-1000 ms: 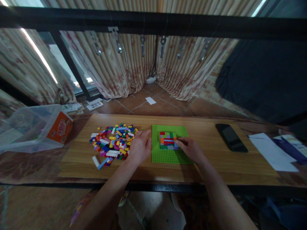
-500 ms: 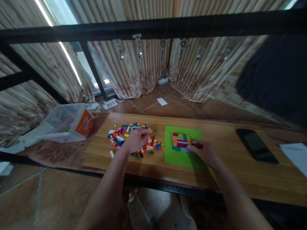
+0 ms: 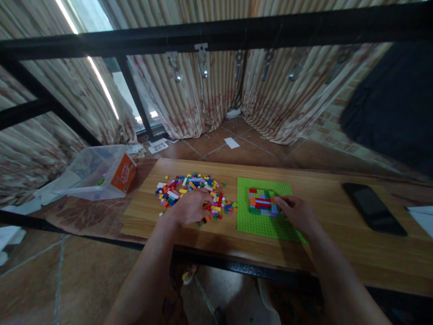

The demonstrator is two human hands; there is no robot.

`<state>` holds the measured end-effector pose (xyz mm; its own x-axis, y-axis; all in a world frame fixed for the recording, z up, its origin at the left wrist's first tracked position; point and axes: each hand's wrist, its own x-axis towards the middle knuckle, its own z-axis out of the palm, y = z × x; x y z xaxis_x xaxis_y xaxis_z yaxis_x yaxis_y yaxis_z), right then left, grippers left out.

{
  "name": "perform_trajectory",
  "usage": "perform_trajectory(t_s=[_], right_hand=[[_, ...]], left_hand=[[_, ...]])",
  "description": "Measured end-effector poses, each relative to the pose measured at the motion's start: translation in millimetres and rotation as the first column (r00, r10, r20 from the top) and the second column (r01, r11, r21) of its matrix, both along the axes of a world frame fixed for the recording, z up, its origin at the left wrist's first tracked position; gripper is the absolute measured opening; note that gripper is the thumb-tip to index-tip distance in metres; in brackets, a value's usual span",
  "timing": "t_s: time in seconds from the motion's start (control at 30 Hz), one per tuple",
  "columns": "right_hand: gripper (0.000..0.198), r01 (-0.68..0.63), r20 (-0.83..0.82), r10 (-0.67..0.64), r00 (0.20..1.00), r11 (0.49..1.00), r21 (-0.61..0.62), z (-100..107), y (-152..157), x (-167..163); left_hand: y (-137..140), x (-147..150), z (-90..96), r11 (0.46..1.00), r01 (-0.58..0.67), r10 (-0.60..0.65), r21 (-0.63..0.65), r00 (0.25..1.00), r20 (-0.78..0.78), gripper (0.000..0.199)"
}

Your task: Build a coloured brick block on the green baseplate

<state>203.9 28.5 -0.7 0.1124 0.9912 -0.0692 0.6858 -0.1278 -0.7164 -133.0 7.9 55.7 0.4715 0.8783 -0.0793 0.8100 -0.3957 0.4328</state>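
My left hand [image 3: 192, 206] reaches down over a pile of small colourful toy bricks [image 3: 173, 195], palm down and fingers curled among them. Its fingertips are mostly hidden, so I cannot tell if a brick is between them. A green studded baseplate [image 3: 245, 222] lies to the right of the pile. On it sits a low, roughly square build of mixed-colour bricks [image 3: 262, 204], with a long red strip across its middle. My right hand [image 3: 296, 212] is at the build's right edge, its fingers bent close together; whatever they may hold is too small to make out.
A black phone [image 3: 374, 208] lies on the wooden table [image 3: 209, 234], towards the right, with white paper [image 3: 421, 219] beyond it. A clear plastic box [image 3: 93, 174] with an orange label stands to the left. A black metal bar [image 3: 219, 40] with hanging hooks crosses above.
My left hand has lowered into the brick pile, its fingers curling downward. My right hand stays by the build, its thumb slightly drawn back from the edge. The whole view has shifted slightly.
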Motion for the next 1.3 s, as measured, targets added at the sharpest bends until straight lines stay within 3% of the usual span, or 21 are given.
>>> perform_trajectory(t_s=[0.23, 0.47, 0.77, 1.03, 1.13, 1.3], right_hand=[[0.043, -0.015, 0.008, 0.015, 1.000, 1.000, 0.005, 1, 1, -1], [0.044, -0.032, -0.001, 0.032, 0.999, 0.999, -0.005, 0, 1, 0], [0.042, -0.036, -0.022, 0.036, 0.999, 0.999, -0.007, 6, -2, -3], [0.040, -0.036, 0.006, 0.036, 0.999, 0.999, 0.018, 7, -2, -5], [0.038, -0.040, 0.024, 0.040, 0.999, 0.999, 0.030, 8, -3, -6], [0.031, -0.005, -0.015, 0.007, 1.000, 0.997, 0.071, 10, -1, -8]], left_hand=[[-1, 5, -1.1, 0.999, 0.010, -0.003, 0.053, 0.991, -0.130, 0.020], [2, 8, -0.9, 0.999, 0.014, -0.008, 0.045, 0.989, -0.147, 0.007], [0, -1, -3.0, 0.997, 0.008, 0.002, 0.080, 0.992, -0.129, 0.029], [1, 6, 1.8, 0.998, -0.005, 0.016, 0.068, 0.987, -0.163, 0.025], [1, 4, 0.7, 0.997, 0.003, 0.004, 0.073, 0.995, -0.102, 0.017], [1, 6, 2.5, 0.998, 0.058, -0.063, 0.032, 0.980, 0.188, 0.014]])
